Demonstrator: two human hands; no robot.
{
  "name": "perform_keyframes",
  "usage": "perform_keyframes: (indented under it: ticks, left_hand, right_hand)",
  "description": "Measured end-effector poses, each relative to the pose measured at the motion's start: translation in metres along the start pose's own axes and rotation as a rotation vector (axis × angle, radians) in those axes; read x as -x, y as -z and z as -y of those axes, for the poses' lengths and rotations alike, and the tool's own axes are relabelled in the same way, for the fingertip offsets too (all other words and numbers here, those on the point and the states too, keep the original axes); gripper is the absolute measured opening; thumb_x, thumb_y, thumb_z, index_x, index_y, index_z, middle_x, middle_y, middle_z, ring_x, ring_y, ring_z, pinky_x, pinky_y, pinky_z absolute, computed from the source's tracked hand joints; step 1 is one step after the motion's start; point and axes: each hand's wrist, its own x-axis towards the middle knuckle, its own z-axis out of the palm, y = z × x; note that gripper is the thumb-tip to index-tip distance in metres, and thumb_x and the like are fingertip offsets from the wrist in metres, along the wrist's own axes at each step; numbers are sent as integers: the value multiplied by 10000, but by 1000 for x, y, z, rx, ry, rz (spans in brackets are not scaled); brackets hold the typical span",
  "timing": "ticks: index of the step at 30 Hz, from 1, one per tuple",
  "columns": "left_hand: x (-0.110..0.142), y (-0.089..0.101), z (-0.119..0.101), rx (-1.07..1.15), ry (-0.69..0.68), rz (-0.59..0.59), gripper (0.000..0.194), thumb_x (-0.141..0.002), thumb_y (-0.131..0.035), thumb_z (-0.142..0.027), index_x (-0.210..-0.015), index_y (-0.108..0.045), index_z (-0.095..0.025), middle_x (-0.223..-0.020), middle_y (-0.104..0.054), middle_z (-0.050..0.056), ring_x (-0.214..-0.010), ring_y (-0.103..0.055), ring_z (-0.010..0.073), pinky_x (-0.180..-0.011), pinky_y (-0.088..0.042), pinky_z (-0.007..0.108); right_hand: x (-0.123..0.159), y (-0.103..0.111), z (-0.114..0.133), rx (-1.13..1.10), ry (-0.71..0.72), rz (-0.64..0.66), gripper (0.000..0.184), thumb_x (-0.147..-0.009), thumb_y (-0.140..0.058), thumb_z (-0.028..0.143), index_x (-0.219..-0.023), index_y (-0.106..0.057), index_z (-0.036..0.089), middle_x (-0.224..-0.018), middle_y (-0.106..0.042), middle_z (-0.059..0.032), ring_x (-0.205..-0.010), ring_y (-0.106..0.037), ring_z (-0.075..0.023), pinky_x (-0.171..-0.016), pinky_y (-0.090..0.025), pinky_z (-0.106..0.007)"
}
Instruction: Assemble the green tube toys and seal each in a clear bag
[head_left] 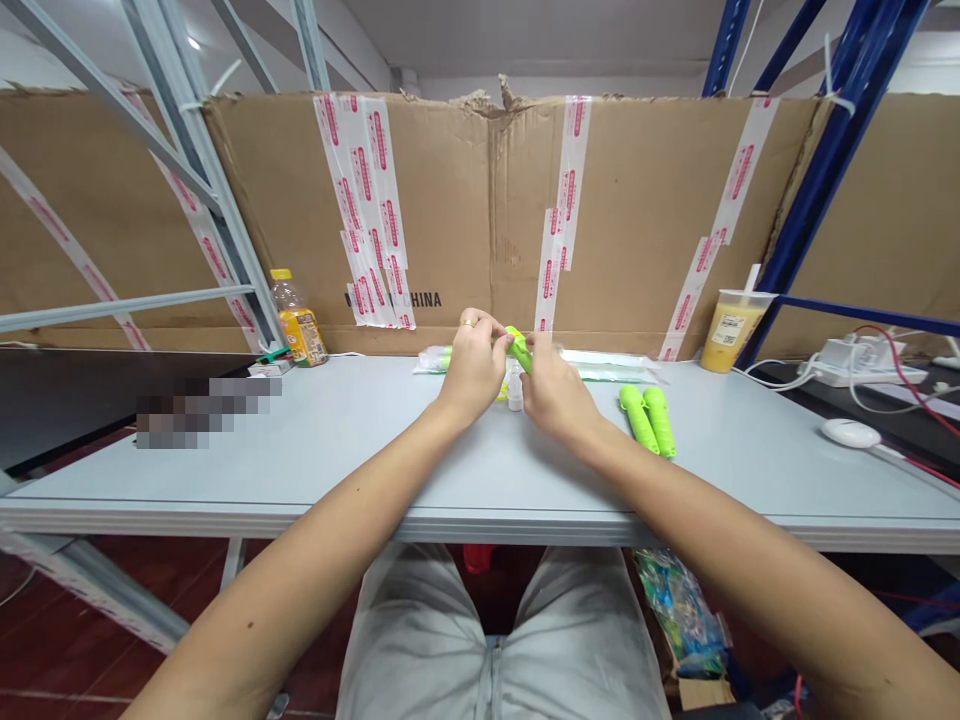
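A bright green plastic piece [519, 350] is held up between my two hands above the middle of the table. My left hand [472, 357] pinches its upper end, while my right hand [556, 392] has its fingers closed round the lower end. Both hands partly cover it, so its exact kind cannot be told. Just below, a small whitish translucent bottle [514, 390] stands on the table, with something yellow-green partly hidden beside it. To the right of my right hand lie two bright green ribbed plastic tubes [649, 420], side by side.
Clear plastic packaging [611, 366] lies along the back of the grey table [337, 450], before a taped cardboard wall [450, 200]. An orange drink bottle [301, 325] stands back left. A drink cup [731, 330], power strip [862, 360] and white round device [851, 433] are right.
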Motion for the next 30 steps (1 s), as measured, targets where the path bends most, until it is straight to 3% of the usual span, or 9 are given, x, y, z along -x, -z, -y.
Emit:
perform_keyframes:
  ticks: [7,13,17,20,24,27,30]
  left_hand:
    - [-4,3,3,16,29,112,187,-820,-532,-39,-706,-560,-183,-858,-574,57,-862,-588,196,-819,-500,363]
    - [-3,7,-6,107,43,24,104,-870,-540,-121,-870,-621,-185,-929,-630,59,-893,-629,178,-832,-529,343]
    - [-6,6,-7,329,247,9,138,-869,-597,-203,-1006,-614,-199,-995,-675,57,-951,-658,176,-849,-552,342]
    - [-9,12,-5,529,363,189,195,-859,-642,-302,-1019,-627,-191,-922,-672,53,-754,-657,155,-649,-556,300]
    - [-11,29,-4,670,345,434,306,-796,-742,-398,-1005,-639,-199,-779,-620,12,-574,-553,94,-517,-465,238]
    - [-10,36,-5,706,332,511,343,-740,-802,-388,-978,-634,-207,-721,-588,-6,-580,-540,98,-504,-436,229]
    - [-8,33,-9,733,337,482,306,-771,-763,-382,-980,-632,-201,-721,-606,-3,-598,-584,118,-541,-483,257]
  right_hand:
    - [1,2,2,89,-14,44,375,-848,-381,74,-1207,-377,180,-1183,-608,-212,-930,-640,-319,-723,-483,-422]
    - [-1,6,3,95,-22,-12,386,-855,-423,101,-1233,-403,174,-1175,-619,-195,-936,-634,-317,-733,-477,-419]
    - [-2,6,4,66,-2,-55,316,-918,-449,211,-1228,-459,150,-1164,-602,-189,-1005,-605,-319,-799,-470,-427]
    - [-3,8,3,83,-27,-12,229,-948,-415,227,-1133,-530,158,-1090,-596,-170,-911,-603,-289,-749,-458,-396]
    - [-7,23,-7,87,32,37,212,-907,-510,203,-1113,-550,171,-1095,-585,-143,-911,-595,-278,-727,-439,-367]
    - [-11,38,-20,81,156,91,256,-877,-572,186,-1132,-554,203,-1096,-592,-107,-922,-594,-263,-716,-425,-341]
    - [-13,46,-28,89,213,80,257,-877,-578,178,-1129,-561,223,-1087,-604,-83,-911,-592,-249,-701,-405,-325]
